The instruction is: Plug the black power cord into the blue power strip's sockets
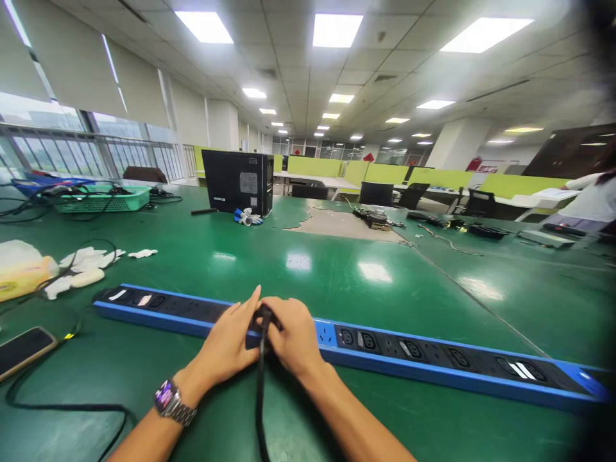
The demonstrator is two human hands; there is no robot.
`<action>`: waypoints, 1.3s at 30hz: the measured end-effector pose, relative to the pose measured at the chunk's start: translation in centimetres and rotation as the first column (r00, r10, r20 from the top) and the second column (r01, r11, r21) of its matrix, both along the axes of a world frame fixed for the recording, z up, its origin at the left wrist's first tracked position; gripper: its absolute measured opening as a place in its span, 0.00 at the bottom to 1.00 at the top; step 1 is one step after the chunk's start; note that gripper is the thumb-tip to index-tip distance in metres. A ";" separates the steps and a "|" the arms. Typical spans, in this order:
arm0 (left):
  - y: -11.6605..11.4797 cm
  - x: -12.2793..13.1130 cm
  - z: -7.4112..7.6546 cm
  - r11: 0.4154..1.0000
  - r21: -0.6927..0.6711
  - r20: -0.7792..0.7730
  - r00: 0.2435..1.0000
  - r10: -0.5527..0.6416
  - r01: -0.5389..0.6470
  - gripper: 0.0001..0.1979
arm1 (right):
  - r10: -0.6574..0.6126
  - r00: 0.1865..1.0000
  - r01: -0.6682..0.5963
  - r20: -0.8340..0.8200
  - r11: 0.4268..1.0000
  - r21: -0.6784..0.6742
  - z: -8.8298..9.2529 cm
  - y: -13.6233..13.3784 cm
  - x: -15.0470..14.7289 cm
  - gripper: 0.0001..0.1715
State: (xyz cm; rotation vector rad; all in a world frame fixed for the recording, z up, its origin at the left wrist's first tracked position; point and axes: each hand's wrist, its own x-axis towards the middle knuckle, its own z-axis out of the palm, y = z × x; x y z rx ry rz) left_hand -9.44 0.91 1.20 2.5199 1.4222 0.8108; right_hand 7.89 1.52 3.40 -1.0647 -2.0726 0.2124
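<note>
A long blue and black power strip [394,350] lies across the green table in front of me. Over its middle, my right hand [294,333] has its fingers closed round the black plug [265,314] of a thick cable [260,398], which runs down toward the bottom edge. My left hand [231,340] rests on the strip just left of the plug, fingers pressed together and thumb near the cable; whether it grips the strip or the plug is hidden. A watch [169,399] is on my left wrist.
A phone [26,350], thin cables and white scraps [89,260] lie at the left. Farther back are a green basket [108,199], a black computer case [238,183] and metal parts [378,218]. A person's sleeve [590,199] shows far right.
</note>
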 end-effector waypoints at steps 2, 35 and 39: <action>0.0 0.1 0.0 1.000 0.011 -0.003 1.000 0.014 -0.014 0.54 | -0.121 0.986 0.127 -0.112 0.991 0.048 0.4 -0.3 2.4 0.18; 0.8 2.6 0.3 0.959 0.173 0.531 0.841 0.101 -0.224 0.13 | -0.237 0.961 0.262 0.143 0.945 -0.194 -3.1 -2.8 11.8 0.35; 0.7 0.2 -0.4 0.990 0.052 0.416 0.904 0.101 -0.135 0.13 | -0.257 0.951 0.288 0.171 0.938 -0.194 -2.8 -2.7 11.2 0.33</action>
